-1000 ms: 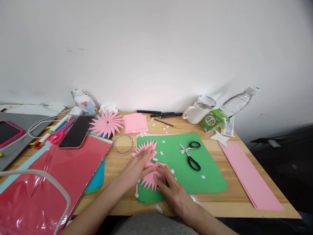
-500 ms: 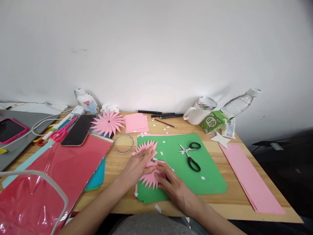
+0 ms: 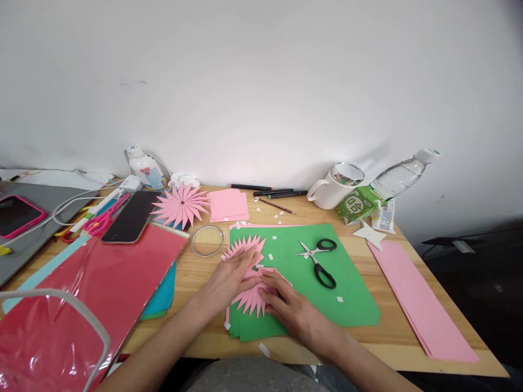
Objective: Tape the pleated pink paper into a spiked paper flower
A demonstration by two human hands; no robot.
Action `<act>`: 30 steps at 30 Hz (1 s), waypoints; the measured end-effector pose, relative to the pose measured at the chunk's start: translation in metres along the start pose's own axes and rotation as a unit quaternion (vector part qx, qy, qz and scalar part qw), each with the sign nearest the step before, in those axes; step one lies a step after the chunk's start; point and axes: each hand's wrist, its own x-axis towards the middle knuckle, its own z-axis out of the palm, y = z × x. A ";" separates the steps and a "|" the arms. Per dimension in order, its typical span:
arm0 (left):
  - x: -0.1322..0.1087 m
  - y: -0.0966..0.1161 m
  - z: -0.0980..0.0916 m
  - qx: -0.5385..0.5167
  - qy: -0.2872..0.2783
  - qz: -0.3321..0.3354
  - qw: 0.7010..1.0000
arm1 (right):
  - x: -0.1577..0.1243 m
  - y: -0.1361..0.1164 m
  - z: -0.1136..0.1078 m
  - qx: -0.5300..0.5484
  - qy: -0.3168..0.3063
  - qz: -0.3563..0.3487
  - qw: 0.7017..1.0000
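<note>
A pink pleated paper fan (image 3: 252, 302) with pointed tips, spread nearly round, lies on green paper sheets (image 3: 347, 277). My left hand (image 3: 231, 275) rests flat across its left part, fingers stretched out and thumb toward the middle. At its right side my right hand (image 3: 292, 305) has bent fingers gripping the folded pink paper; the fingertips are partly hidden. Both hands cover much of the fan's centre. Black-handled scissors (image 3: 316, 258) lie partly spread on the green sheets, to the right of my hands.
A finished-looking pink paper star (image 3: 182, 202), pink squares (image 3: 229, 204) and a roll of tape (image 3: 207, 240) lie behind and left. A phone (image 3: 133, 218) and red paper pack (image 3: 102, 272) are left. A white mug (image 3: 330, 188), bottle (image 3: 402, 177) and pink strips (image 3: 425, 305) are right.
The view has shifted very slightly. Both hands stay on the pink paper fan, with hardly any movement of the fingers.
</note>
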 end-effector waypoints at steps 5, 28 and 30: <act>-0.002 0.001 0.001 -0.007 -0.001 -0.004 1.000 | 0.001 0.000 -0.001 0.042 -0.001 0.043 0.998; -0.005 0.007 0.002 -0.008 0.014 -0.029 0.999 | 0.048 0.027 -0.051 0.082 -0.118 0.051 0.988; -0.006 0.006 0.006 0.014 0.025 -0.045 0.999 | 0.050 0.028 -0.051 0.050 -0.133 0.027 0.989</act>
